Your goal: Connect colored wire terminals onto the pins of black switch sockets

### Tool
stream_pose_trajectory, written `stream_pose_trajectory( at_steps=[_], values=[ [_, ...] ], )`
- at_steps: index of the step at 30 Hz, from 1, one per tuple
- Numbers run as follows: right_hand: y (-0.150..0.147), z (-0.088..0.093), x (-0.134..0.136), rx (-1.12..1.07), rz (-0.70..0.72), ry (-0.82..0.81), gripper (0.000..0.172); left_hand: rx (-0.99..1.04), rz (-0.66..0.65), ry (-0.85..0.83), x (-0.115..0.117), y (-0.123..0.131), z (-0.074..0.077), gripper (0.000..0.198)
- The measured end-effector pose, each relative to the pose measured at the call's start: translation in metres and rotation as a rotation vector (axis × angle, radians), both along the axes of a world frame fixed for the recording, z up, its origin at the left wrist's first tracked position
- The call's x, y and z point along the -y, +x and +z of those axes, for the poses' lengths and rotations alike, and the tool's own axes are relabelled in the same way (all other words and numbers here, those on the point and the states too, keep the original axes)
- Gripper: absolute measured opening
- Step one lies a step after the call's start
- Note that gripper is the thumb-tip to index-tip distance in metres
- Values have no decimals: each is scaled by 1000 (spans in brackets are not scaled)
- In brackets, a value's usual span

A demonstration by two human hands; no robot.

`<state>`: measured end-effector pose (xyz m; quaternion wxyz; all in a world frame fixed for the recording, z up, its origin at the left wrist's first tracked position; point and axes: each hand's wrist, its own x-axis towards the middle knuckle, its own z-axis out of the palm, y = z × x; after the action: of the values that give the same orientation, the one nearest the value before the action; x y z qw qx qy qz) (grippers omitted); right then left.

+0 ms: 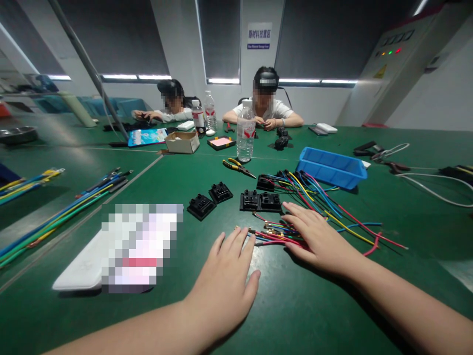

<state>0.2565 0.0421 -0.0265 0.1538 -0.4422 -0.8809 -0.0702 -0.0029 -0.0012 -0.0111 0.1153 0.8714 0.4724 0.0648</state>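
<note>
My left hand lies palm down on the green table, fingers stretched out, its fingertips by the left ends of some short wires. Palm down over the right part of that bundle, my right hand has its fingers extended and seems to hold nothing. Metal terminals show at the wires' ends. Just beyond my hands sit black plastic terminal blocks: a side-by-side pair and a separate pair farther left. Another black block has coloured wires running to the right from it.
Pliers with yellow-black handles lie ahead, near a water bottle and a blue bin. At left are a phone-like device with a blurred screen and long cables. Two people sit across the table.
</note>
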Motion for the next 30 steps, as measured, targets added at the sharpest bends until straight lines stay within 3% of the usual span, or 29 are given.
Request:
stream_pose_trajectory(
  at_steps=[13, 18, 24, 30],
  values=[
    [0, -2, -4, -75, 37, 20, 33, -56, 15, 22, -1, 1, 0, 60],
    [5, -6, -7, -139, -31, 73, 41, -51, 13, 18, -1, 0, 1, 60],
    [6, -8, -9, -91, -52, 14, 49, -54, 13, 15, -2, 0, 0, 60],
    [5, -8, -5, -89, -64, -20, 47, -61, 7, 22, -1, -1, 1, 58]
  ],
)
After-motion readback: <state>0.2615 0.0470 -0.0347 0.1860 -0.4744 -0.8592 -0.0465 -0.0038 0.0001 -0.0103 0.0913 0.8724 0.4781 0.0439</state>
